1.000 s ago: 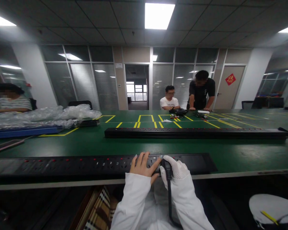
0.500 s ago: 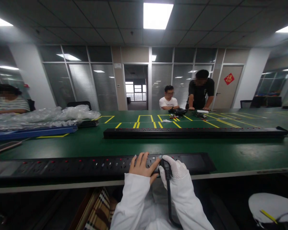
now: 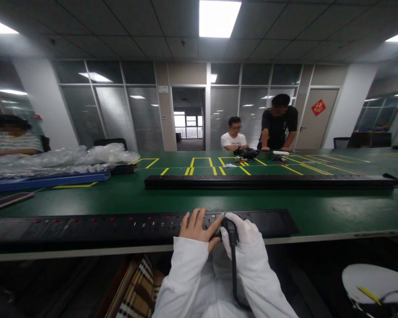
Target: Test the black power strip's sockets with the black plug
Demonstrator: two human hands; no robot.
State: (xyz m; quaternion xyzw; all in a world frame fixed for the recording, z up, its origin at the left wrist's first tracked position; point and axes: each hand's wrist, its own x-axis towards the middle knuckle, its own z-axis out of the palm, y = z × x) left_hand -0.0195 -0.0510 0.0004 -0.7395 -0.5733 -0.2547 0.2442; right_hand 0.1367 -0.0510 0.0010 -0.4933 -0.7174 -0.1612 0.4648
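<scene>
A long black power strip (image 3: 102, 229) with red-marked sockets lies along the table's near edge. My left hand (image 3: 197, 227), ungloved, rests on the strip with its fingers spread and holds nothing. In a white glove, my right hand (image 3: 243, 229) is closed round a black plug (image 3: 231, 232), which sits against the strip just right of my left hand. The plug's front end is hidden. Its thick black cable (image 3: 234, 278) hangs down over the edge between my forearms.
On the green table (image 3: 112, 201), a second black strip (image 3: 268, 182) lies farther back. Plastic wrap (image 3: 96, 157) and a blue bar (image 3: 53, 181) are at left, near a phone (image 3: 9, 202). People are across the table and at far left.
The view has shifted slightly. Both hands keep the same place on the strip, and the plug stays in my right hand.
</scene>
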